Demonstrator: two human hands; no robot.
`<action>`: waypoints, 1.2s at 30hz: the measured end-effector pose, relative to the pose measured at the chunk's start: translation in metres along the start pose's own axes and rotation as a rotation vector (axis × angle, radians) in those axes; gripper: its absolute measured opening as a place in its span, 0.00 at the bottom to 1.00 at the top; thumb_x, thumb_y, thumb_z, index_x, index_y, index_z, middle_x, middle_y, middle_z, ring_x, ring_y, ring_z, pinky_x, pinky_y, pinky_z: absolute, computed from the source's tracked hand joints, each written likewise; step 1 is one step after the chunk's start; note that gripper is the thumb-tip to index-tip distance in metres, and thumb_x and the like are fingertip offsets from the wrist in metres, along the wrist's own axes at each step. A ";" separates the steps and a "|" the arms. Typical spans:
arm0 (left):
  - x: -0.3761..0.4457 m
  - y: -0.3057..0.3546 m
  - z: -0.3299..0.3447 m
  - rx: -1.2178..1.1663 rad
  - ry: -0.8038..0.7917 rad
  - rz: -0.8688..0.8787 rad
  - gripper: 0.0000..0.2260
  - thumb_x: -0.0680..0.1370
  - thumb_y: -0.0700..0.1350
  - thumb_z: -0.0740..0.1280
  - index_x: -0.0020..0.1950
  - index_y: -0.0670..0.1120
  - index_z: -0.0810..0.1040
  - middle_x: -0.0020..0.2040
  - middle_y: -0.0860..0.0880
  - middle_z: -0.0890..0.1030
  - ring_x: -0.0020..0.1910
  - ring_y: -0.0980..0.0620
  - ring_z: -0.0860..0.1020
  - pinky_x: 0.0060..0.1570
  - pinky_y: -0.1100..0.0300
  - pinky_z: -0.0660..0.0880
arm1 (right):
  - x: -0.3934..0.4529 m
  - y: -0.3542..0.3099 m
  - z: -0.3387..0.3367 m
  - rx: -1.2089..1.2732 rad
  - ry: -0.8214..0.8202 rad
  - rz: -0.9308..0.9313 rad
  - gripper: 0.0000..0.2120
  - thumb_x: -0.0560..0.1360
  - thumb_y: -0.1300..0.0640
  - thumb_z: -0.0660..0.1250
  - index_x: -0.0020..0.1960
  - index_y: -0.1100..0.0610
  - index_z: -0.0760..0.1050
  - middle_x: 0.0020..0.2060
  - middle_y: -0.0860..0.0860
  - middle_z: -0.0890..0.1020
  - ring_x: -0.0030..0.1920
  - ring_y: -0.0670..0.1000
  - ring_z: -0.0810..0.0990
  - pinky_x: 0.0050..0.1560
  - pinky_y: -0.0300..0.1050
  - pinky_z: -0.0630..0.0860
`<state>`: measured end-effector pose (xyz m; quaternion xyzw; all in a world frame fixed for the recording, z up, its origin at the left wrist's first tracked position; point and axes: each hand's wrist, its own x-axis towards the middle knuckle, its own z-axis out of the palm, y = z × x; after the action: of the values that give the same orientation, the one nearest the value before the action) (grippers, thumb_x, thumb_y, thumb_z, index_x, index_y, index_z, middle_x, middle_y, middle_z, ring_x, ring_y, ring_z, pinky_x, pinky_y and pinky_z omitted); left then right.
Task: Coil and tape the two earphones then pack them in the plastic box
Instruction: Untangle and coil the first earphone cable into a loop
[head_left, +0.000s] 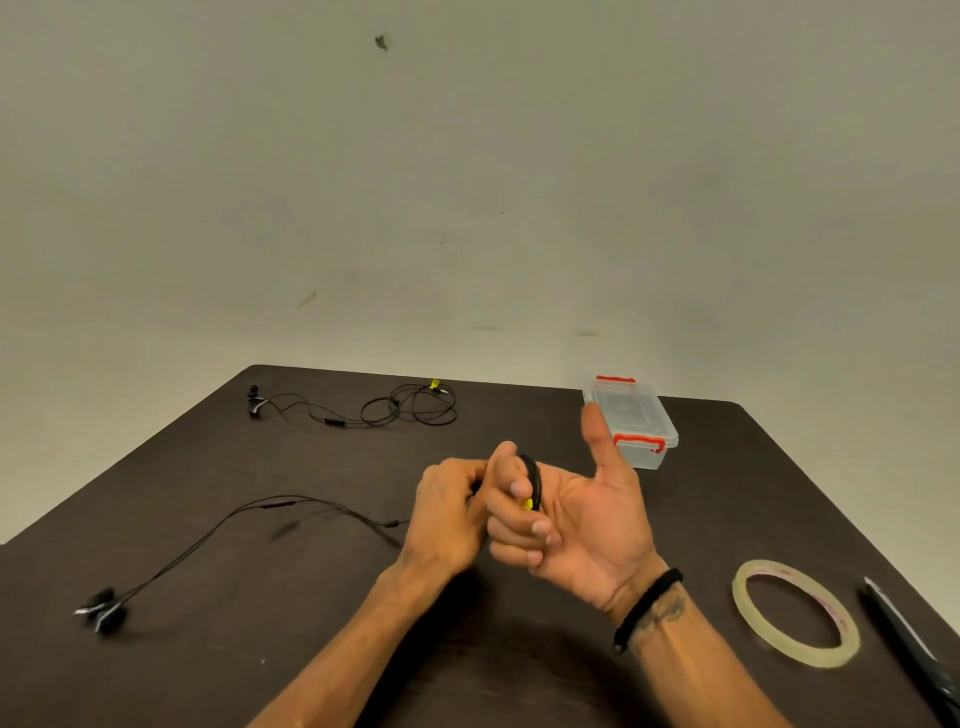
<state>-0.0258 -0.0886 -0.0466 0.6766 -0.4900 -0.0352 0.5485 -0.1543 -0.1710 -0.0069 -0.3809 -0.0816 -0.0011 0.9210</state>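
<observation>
— Biggest first? Dark table (519, 670), set against a pale wall (467, 156)

— Then the arms and hands: right hand (582, 525) palm up, thumb raised, the four fingers (511, 512) curled inward with black cord (532, 480) wound in several turns around them. A yellow bit of the plug visible among those turns

— And the other? Left hand (449, 512) pressed against the right fingers, knuckles bent, apparently pinching the cord right beside the coil; exact grip hidden behind the fingers

— Rest of that earphone? Trailing off left across the table, buds (101, 610) lying near the left front edge, somewhat blurred

— Next in size: tape roll (795, 613), flat on the table right of the right forearm. Just beyond it, near the right edge, a dark long tool (914, 644), cut off by the frame; hard to tell what

— Plastic box (631, 421)? Clear, lid on, red clips at both ends, far right part of the table, behind the raised thumb

— Second earphone (363, 405): uncoiled, loose loops, far left part of the table, well apart from both hands

— Smallest: black band (647, 605) on the right wrist
</observation>
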 end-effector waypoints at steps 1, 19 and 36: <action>-0.001 -0.002 0.002 0.031 -0.027 -0.004 0.21 0.82 0.49 0.66 0.27 0.54 0.73 0.26 0.51 0.79 0.27 0.55 0.75 0.30 0.50 0.74 | -0.001 -0.001 -0.002 0.014 0.019 -0.039 0.41 0.74 0.18 0.49 0.45 0.59 0.67 0.30 0.54 0.62 0.28 0.50 0.54 0.34 0.47 0.55; -0.008 -0.004 0.018 0.472 -0.142 0.051 0.23 0.84 0.49 0.61 0.28 0.50 0.64 0.24 0.53 0.70 0.24 0.51 0.70 0.32 0.56 0.71 | 0.003 0.001 -0.014 0.223 0.485 -0.550 0.43 0.72 0.21 0.60 0.58 0.62 0.77 0.59 0.68 0.82 0.62 0.69 0.82 0.70 0.71 0.73; -0.004 0.013 -0.004 0.783 -0.010 0.280 0.22 0.85 0.60 0.53 0.37 0.51 0.74 0.30 0.51 0.79 0.30 0.45 0.77 0.31 0.54 0.73 | 0.006 0.002 -0.027 -0.440 0.699 -0.418 0.43 0.72 0.21 0.53 0.59 0.59 0.73 0.51 0.68 0.83 0.50 0.62 0.80 0.61 0.61 0.74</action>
<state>-0.0334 -0.0822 -0.0373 0.7608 -0.5562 0.2254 0.2470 -0.1440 -0.1883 -0.0260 -0.5193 0.1607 -0.3324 0.7707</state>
